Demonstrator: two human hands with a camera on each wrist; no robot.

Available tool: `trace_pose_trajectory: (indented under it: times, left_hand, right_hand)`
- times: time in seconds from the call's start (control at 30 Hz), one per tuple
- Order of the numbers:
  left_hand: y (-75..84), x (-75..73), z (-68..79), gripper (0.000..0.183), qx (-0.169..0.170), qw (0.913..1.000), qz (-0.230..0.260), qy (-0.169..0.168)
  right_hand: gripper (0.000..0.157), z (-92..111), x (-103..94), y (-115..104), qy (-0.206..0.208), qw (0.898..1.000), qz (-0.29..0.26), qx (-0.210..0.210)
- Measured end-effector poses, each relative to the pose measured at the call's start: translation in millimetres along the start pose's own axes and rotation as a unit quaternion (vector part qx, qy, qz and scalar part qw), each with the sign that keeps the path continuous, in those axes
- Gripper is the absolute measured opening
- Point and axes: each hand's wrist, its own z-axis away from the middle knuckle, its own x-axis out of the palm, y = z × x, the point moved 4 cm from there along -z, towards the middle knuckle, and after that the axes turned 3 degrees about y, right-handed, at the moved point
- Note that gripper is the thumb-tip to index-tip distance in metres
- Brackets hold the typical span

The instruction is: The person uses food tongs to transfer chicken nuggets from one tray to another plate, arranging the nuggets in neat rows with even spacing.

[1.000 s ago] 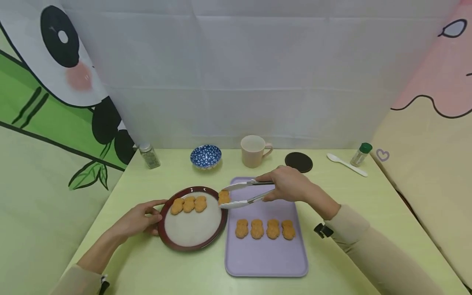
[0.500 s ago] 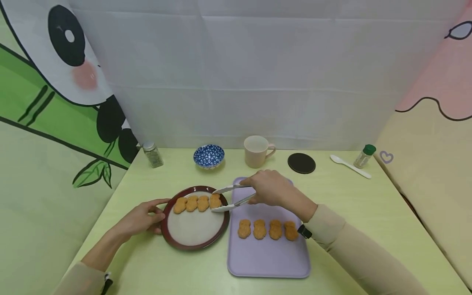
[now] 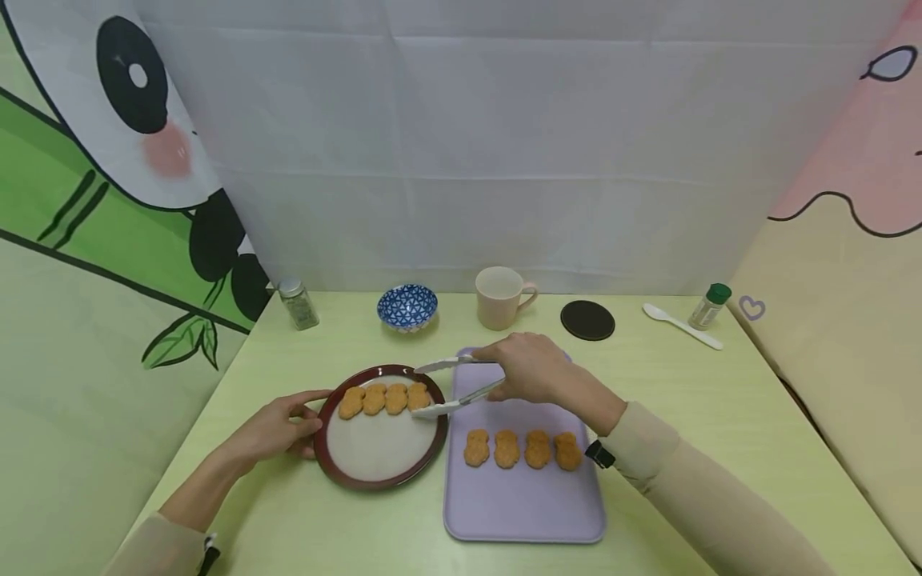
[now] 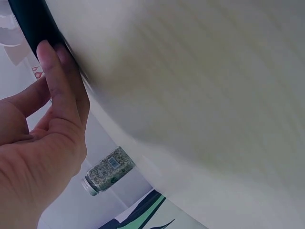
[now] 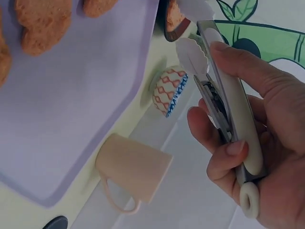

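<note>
My left hand [image 3: 277,430] holds the left edge of a round plate [image 3: 374,484] with a brown rim and a white middle; the left wrist view shows its fingers [image 4: 62,90] against the dark rim. My right hand [image 3: 533,368] grips a pair of tongs [image 3: 461,402] by the handles. Their white tips stand apart over the plate's right rim, on either side of the end nugget [image 3: 418,396]. That golden nugget lies on the plate in a row with several alike. More nuggets [image 3: 507,449] lie in a row on a lilac tray [image 3: 522,508] right of the plate.
Along the back stand a spice jar [image 3: 298,304], a blue patterned bowl [image 3: 407,308], a pink mug [image 3: 500,298], a black coaster [image 3: 587,320], a white spoon [image 3: 680,326] and a green-capped jar [image 3: 709,306]. A white curtain [image 3: 461,160] hangs behind the table.
My right hand has moved left with the tongs, bringing a nugget from over the tray's edge onto the plate. The tongs' tips have parted from it. My left hand keeps its place.
</note>
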Motion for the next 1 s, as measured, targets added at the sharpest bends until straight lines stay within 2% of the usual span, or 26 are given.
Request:
trace_pose_trajectory:
  times: [0.23,0.33,0.5,0.7,1.0]
  left_hand:
    - [-0.2,-0.5,-2.1,0.051,-0.003,1.0000,-0.004,0.006]
    - [0.3,-2.2,-2.6,0.051,-0.002,1.0000,-0.006,0.006]
    - [0.9,-2.9,-1.9,0.051,0.001,0.9999,-0.011,0.006]
    - [-0.1,-2.6,-2.6,0.051,0.000,0.9998,-0.017,0.008]
    - [-1.7,-1.4,-2.2,0.051,-0.003,0.9999,-0.011,0.005]
  right_hand:
    - [0.066,40,-19.8,16,0.028,0.999,-0.037,0.000]
    - [0.068,60,-22.1,21,0.020,0.999,-0.050,0.004]
    - [0.067,85,-12.9,25,-0.013,0.997,-0.072,0.014]
    - [0.063,97,-1.8,27,-0.028,0.996,-0.081,0.023]
    - [0.057,101,3.0,24,-0.026,0.997,-0.075,0.012]
